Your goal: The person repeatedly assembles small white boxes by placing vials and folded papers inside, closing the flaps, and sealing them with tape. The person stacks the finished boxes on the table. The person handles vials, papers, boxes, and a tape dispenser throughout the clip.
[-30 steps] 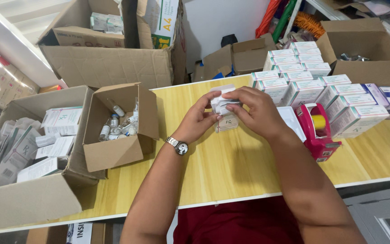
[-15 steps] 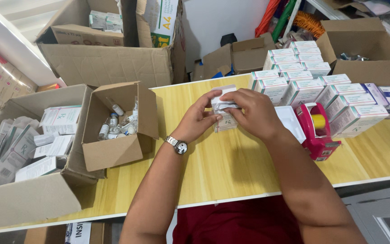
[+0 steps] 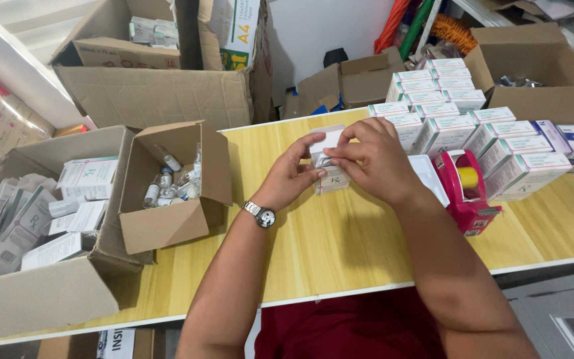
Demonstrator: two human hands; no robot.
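Both hands are pinching one small white carton (image 3: 330, 166) upright over the tabletop (image 3: 340, 246); left hand (image 3: 291, 178) fingers gripping low, right hand (image 3: 375, 159) working its top flap.

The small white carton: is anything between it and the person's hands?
Nothing visible. Both the left hand and the right hand already grip the small white carton directly, above the yellow table.

table (image 3: 340, 233): yellow wood-grain | small carton (image 3: 330, 163): white | tape dispenser (image 3: 466, 189): magenta, yellow roll | boxes (image 3: 167, 229): brown cardboard
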